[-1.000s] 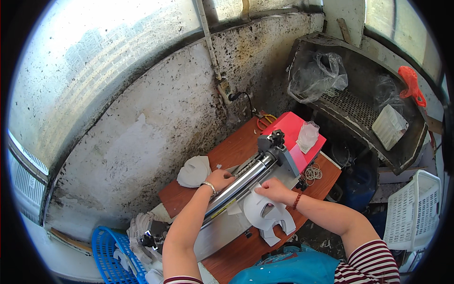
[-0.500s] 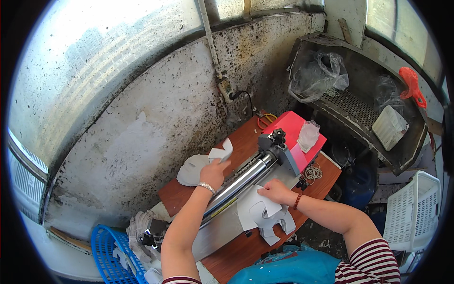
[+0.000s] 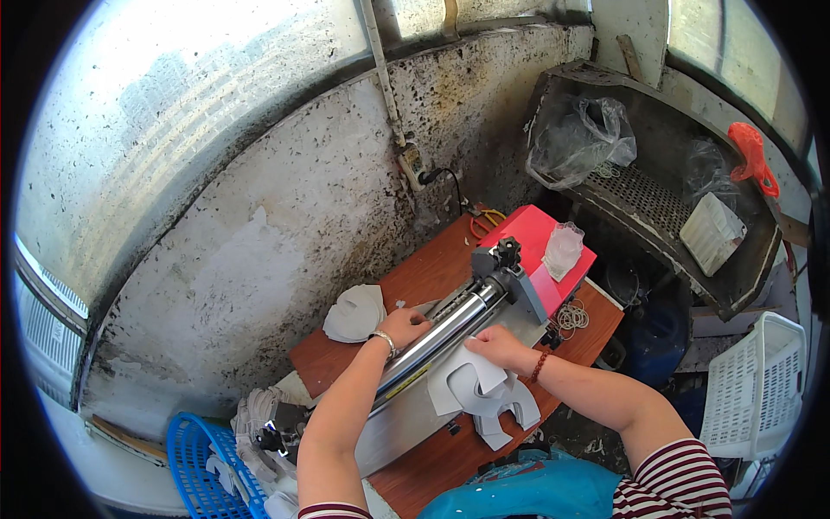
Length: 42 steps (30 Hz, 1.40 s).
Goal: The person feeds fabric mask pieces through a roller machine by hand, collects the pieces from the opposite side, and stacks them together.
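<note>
My left hand (image 3: 406, 329) is at the far side of the steel roller (image 3: 445, 336) of a table machine. Its fingers are bent against the roller's edge, and whatever they pinch is hidden. My right hand (image 3: 501, 348) grips the top of a white curved cutout (image 3: 460, 381) on the near metal plate, thumb on its upper edge. More white cutouts (image 3: 519, 406) overlap below it and reach over the plate's near edge. Beyond my left wrist lies a stack of rounded white pieces (image 3: 355, 313) on the brown tabletop (image 3: 424, 268).
The machine's red housing (image 3: 536, 238) carries a crumpled clear bag (image 3: 564, 251); rubber bands (image 3: 571, 317) lie beside it. A blue basket (image 3: 194, 467) stands at lower left, a white crate (image 3: 752, 389) at right. A dark metal trough (image 3: 657, 208) sits behind, near a stained wall (image 3: 259, 251).
My left hand has come down and right to the roller; the curled white piece it held up no longer shows. My right hand has shifted slightly left with its cutout.
</note>
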Motion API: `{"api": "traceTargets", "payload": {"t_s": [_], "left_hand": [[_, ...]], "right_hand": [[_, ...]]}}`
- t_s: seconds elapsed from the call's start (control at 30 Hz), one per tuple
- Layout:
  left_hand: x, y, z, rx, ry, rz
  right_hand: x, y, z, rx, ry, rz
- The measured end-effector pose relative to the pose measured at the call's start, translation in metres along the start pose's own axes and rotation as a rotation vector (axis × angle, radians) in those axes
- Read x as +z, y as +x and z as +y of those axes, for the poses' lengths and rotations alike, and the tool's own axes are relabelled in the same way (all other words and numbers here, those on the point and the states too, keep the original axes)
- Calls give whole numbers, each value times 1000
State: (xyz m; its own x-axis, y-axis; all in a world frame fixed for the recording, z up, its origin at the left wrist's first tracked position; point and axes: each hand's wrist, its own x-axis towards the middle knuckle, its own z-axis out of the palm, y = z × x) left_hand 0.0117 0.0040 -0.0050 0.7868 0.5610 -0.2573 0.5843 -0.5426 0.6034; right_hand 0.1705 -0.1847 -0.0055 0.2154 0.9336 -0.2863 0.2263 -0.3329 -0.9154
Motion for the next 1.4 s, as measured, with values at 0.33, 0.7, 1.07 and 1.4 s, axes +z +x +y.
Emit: {"api": "traceTargets", "payload": {"t_s": [0.33, 0.7, 1.07, 1.4], "left_hand": [[12, 15, -4, -114, -27, -25], [-6, 3, -18, -40, -49, 337], [-2, -2, -7, 99, 313, 5], [-6, 4, -23, -62, -25, 464]], "right_hand": [[-5, -1, -11, 45, -86, 16], [-19, -30, -7, 93, -50, -42], [-6, -5, -23, 158, 8, -31], [-1, -22, 11, -116, 109, -5]]}}
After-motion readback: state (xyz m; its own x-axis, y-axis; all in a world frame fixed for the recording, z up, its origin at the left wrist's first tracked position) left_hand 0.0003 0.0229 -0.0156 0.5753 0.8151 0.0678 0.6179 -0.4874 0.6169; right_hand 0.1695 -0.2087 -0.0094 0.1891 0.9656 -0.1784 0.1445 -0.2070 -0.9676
